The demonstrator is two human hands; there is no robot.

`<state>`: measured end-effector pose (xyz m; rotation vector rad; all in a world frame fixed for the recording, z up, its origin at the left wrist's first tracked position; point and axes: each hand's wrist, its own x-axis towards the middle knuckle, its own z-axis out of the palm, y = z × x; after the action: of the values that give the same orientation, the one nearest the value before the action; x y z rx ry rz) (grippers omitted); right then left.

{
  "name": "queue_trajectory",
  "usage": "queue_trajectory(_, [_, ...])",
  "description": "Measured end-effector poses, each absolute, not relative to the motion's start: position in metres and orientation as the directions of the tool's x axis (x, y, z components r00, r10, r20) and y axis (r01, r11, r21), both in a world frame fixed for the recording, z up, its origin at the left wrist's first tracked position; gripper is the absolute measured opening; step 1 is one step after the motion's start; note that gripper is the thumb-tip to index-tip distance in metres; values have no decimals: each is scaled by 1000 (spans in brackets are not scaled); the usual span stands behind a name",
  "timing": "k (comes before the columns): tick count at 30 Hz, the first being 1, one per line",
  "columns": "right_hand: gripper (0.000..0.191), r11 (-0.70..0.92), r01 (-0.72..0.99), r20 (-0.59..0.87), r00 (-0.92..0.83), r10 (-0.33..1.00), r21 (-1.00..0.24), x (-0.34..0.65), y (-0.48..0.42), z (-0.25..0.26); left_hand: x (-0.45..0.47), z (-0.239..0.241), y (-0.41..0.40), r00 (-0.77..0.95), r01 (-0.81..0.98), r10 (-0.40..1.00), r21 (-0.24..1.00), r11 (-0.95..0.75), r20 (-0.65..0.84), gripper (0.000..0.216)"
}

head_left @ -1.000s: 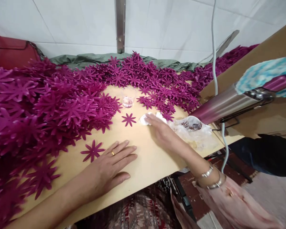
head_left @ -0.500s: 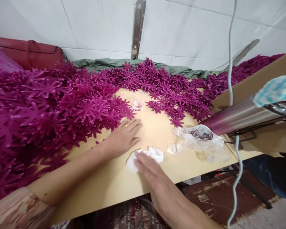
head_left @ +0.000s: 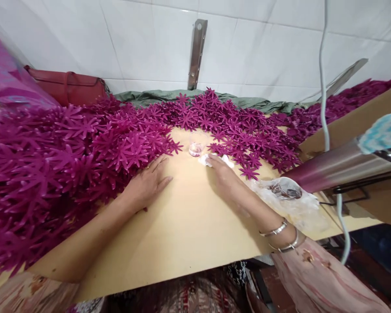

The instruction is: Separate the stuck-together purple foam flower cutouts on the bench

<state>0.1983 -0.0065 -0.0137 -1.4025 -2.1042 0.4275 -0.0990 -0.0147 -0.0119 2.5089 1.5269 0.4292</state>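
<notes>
Pressed down on a crumpled white cloth (head_left: 227,161), my right hand (head_left: 220,169) is at the back of the tabletop, just in front of a small clear cup (head_left: 196,149) with a little in its bottom. My left hand (head_left: 149,181) lies palm down against the edge of the heap of purple flower-shaped pieces (head_left: 127,143), its fingers stretched out and holding nothing. Its fingertips touch or nearly touch the pieces. More purple pieces (head_left: 247,150) lie behind and right of my right hand.
A yellowish tabletop (head_left: 169,243) spans the middle. To the right lie a clear plastic bag (head_left: 286,195), a metallic purple tumbler (head_left: 329,165) and a hanging white cable (head_left: 324,87). A red bag (head_left: 68,87) stands back left, with green fabric (head_left: 150,96) along the tiled wall.
My right hand has slid the cloth away from the front, back toward the cup. My left hand has moved left, toward the purple heap. The view has shifted slightly.
</notes>
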Motion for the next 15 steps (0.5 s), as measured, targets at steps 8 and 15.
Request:
queue_trajectory(8, [53,462,699,224,-409,884,-546,142,-55,-19,-115,-16,2,309,846,932,394,-360,190,63])
queue_trajectory(15, [56,598,682,240,-552,799,-422,103,-16,-9,-116,-15,6,304,834,931,416,-363,204,62])
